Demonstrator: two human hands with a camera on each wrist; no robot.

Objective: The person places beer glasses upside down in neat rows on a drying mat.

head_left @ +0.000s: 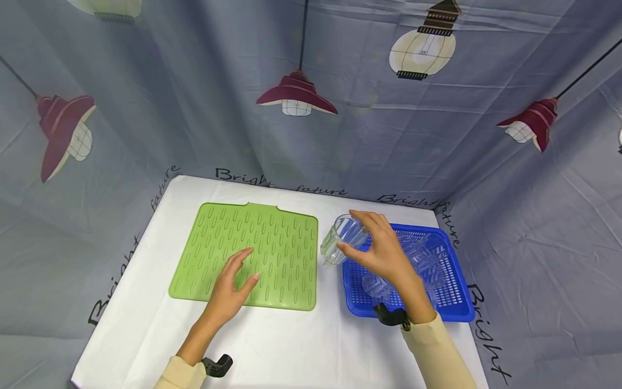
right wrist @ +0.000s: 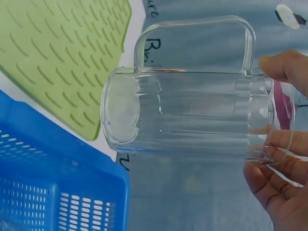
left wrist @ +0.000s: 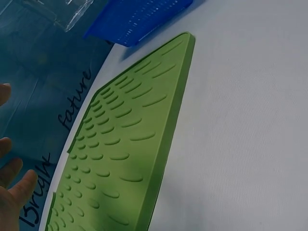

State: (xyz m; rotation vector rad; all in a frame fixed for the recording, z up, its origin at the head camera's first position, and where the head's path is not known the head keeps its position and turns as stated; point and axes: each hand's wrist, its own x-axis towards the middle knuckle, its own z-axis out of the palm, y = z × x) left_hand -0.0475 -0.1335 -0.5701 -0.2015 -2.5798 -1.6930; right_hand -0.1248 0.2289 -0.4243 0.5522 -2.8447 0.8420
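A clear mug [right wrist: 192,110] with a squared handle is held in my right hand [head_left: 381,246], with thumb and fingers round its rim end. It hangs tilted in the air between the blue basket [head_left: 357,300] and the green ridged mat [head_left: 286,259]. Part of the same mug [left wrist: 60,12] shows at the top of the left wrist view. Over the mat's front half, my left hand [head_left: 228,289] holds nothing; its thumb and fingers are spread apart in a relaxed curve. Several other clear glass pieces [head_left: 427,265] lie inside the basket, their shapes hard to make out.
The mat lies on a white-covered table [head_left: 291,346], left of the basket. A blue-grey curtain [head_left: 214,108] printed with lamps encloses the table at the back and sides. Each wrist wears a black band [head_left: 217,366].
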